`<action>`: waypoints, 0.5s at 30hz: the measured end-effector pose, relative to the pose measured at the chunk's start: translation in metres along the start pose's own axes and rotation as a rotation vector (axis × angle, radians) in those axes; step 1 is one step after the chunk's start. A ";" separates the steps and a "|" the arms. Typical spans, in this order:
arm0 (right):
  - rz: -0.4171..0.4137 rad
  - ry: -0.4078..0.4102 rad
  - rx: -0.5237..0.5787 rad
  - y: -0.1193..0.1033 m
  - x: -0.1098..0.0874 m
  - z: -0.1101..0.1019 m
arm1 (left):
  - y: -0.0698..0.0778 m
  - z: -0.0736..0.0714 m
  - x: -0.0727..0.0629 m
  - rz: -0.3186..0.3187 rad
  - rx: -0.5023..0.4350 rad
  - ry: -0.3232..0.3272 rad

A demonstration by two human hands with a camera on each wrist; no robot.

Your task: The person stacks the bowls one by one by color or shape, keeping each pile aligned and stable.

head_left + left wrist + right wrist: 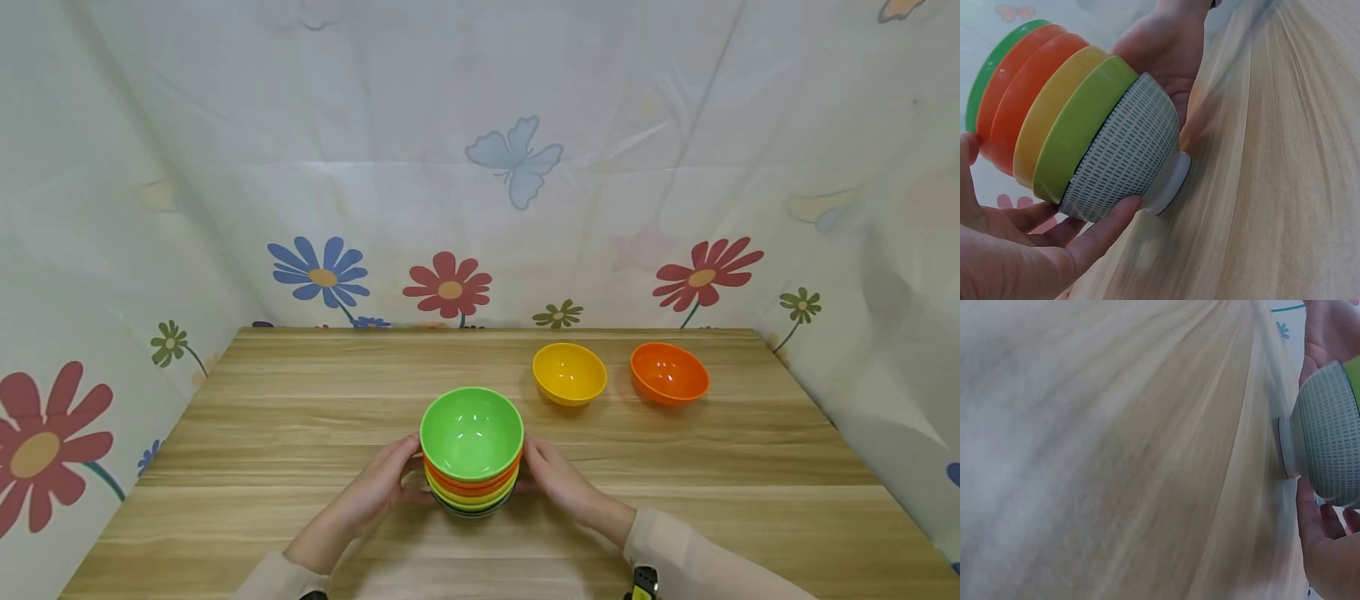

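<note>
A stack of bowls stands between the two hands. On top is a bright green bowl (471, 435), then orange bowls (1029, 94), a yellow one (1054, 109) and a lime green one (1088, 119). The lowest is a white bowl with dark dashes (1125, 153); whether its foot touches the table cannot be told. My left hand (378, 487) grips the stack's left side, thumb near the upper rims and fingers on the patterned bowl. From the right side my right hand (566, 483) holds it, with fingers round the lower part in the right wrist view.
Behind the stack to the right, a yellow bowl (570, 375) sits on the wooden table (315, 400). An orange bowl (669, 375) lies farther right, slightly tilted. A flower-printed curtain (375, 183) encloses the table's back and sides.
</note>
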State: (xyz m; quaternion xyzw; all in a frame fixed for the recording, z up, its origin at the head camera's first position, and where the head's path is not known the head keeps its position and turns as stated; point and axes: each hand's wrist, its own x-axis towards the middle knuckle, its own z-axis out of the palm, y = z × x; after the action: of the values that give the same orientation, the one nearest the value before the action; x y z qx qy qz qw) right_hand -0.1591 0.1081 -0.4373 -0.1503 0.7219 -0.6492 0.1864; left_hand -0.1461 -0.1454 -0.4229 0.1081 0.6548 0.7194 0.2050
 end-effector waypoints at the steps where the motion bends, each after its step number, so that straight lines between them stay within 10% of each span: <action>1: 0.002 0.018 -0.019 0.000 0.000 -0.001 | 0.000 0.000 0.000 -0.001 0.001 -0.002; 8: -0.044 0.164 -0.224 0.000 0.006 -0.007 | 0.001 0.000 0.000 -0.009 0.000 -0.004; 15: -0.322 0.268 -0.414 0.004 0.016 -0.020 | 0.000 0.000 0.000 -0.011 -0.008 0.001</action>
State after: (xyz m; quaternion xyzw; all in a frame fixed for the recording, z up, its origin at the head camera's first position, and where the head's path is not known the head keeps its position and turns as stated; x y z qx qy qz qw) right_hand -0.1825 0.1183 -0.4403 -0.2105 0.8240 -0.5236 -0.0506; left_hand -0.1457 -0.1454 -0.4225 0.1032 0.6527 0.7208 0.2091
